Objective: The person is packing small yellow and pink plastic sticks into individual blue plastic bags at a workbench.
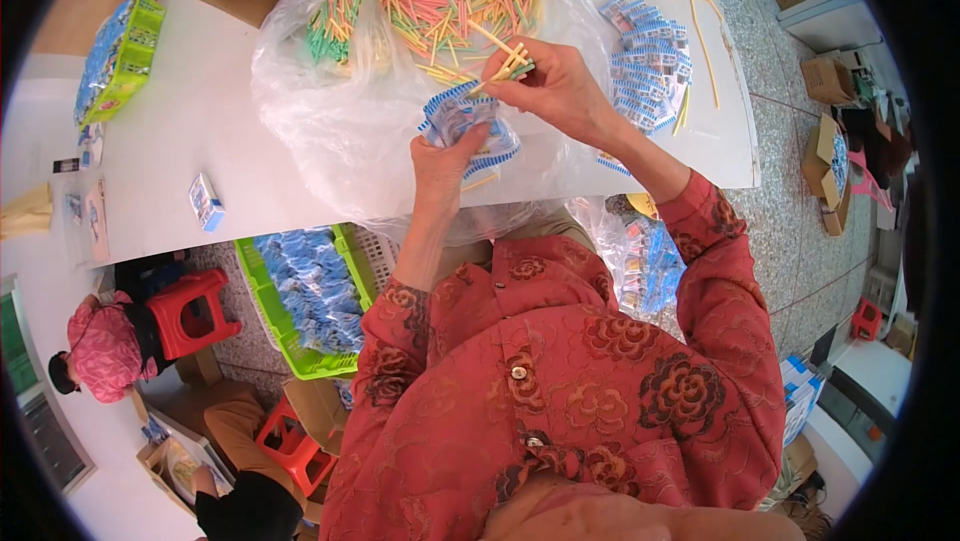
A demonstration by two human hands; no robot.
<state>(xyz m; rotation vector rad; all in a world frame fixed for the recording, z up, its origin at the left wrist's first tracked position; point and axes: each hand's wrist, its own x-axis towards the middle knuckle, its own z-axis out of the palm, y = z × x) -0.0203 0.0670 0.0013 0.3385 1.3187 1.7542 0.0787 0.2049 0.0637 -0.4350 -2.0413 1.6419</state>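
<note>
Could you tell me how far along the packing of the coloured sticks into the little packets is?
Done: a green basket of blue packets sits under the table. In hand: the left hand holds a blue packet; the right hand pinches several sticks. Left: a bag of sticks and flat packets.

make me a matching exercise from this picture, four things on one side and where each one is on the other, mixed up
Things:
1. bunch of coloured sticks
2. blue-and-white packet
3. green basket
4. red stool

Places:
A. under the table edge, full of blue packets
B. in the left hand
C. on the floor, left of the basket
D. pinched in the right hand

Pairs: 1-D, 2-B, 3-A, 4-C
</note>
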